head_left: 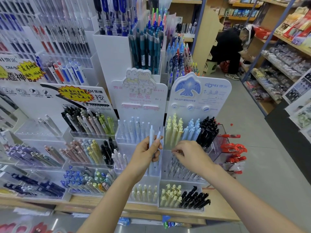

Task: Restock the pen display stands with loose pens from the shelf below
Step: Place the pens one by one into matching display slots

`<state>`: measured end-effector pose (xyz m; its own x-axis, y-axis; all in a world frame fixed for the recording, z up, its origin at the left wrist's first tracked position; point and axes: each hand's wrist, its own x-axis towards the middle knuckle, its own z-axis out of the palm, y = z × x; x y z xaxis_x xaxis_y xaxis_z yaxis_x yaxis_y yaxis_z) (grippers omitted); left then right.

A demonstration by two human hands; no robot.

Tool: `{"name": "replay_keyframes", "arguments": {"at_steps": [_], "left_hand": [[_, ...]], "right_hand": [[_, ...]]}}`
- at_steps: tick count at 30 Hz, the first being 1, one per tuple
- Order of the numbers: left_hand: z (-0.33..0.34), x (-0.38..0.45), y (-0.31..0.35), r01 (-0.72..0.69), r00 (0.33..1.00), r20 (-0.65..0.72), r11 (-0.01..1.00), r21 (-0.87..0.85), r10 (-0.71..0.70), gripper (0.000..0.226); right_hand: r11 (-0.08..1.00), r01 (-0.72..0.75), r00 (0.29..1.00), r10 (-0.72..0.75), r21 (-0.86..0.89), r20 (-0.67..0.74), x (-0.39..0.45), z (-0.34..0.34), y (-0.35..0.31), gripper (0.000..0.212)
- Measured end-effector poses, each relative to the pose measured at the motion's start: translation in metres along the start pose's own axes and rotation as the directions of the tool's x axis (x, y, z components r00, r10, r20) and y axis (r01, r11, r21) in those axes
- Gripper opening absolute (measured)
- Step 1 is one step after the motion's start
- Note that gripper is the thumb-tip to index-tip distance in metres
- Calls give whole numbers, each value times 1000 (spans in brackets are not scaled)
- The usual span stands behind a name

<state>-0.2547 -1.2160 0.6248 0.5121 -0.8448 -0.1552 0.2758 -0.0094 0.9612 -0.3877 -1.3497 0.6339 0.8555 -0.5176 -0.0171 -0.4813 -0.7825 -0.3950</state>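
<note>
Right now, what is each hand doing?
Left hand: gripping two pale blue-white pens.
Right hand: fingers curled over the clear middle tray of transparent pens; whether it holds one cannot be told.

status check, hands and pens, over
Left hand grips two pale pens before rabbit stand. Right hand reaching over clear pens, holding nothing visible. Nothing blocking.

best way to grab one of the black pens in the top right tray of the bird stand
Pinch a black pen by its exposed top end, coming from above and the front. The pens stand tilted and tightly packed in the tray, barrels hidden behind its clear wall, so probably only the clip ends leave room for fingers.
</note>
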Motion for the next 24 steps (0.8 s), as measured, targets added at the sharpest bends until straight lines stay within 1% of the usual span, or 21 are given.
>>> {"name": "replay_keyframes", "arguments": {"at_steps": [3, 5, 9, 11, 14, 18, 22, 24], "left_hand": [[2, -2, 0, 1, 1000, 9, 1000, 11, -1, 26], [4, -3, 0, 3, 1000, 12, 1000, 18, -3, 30], [6, -7, 1, 1, 1000, 9, 1000, 22, -1, 34], [6, -9, 3, 4, 1000, 5, 1000, 8, -4, 31], [6, -12, 5, 2, 1000, -8, 1000, 8, -2, 25], [4, -15, 4, -9, 1000, -24, 1000, 18, 9, 24], [6, -18, 6, -6, 1000, -10, 1000, 8, 6, 25], [7, -20, 8, 3, 1000, 9, 1000, -14, -3, 26]], "right_hand": [[1000, 10, 1000, -11, 4, 29, -2, 0, -1, 12], [1000, 7, 1000, -7, 7, 13, -3, 0, -3, 6], [1000, -5, 999, 4, -9, -42, -3, 6, -6, 17], [1000, -19, 999, 19, -1, -31, -1, 9, -5, 20], [999, -46, 999, 46, -22, -14, 0, 10, -4, 19], [998, -51, 998, 50, -30, -30, 0, 11, -7, 19], [998, -66, 998, 66, 20, 6, -2, 9, -6, 23], [992, -69, 996, 76, 110, -55, -6, 3, -7, 25]]}}
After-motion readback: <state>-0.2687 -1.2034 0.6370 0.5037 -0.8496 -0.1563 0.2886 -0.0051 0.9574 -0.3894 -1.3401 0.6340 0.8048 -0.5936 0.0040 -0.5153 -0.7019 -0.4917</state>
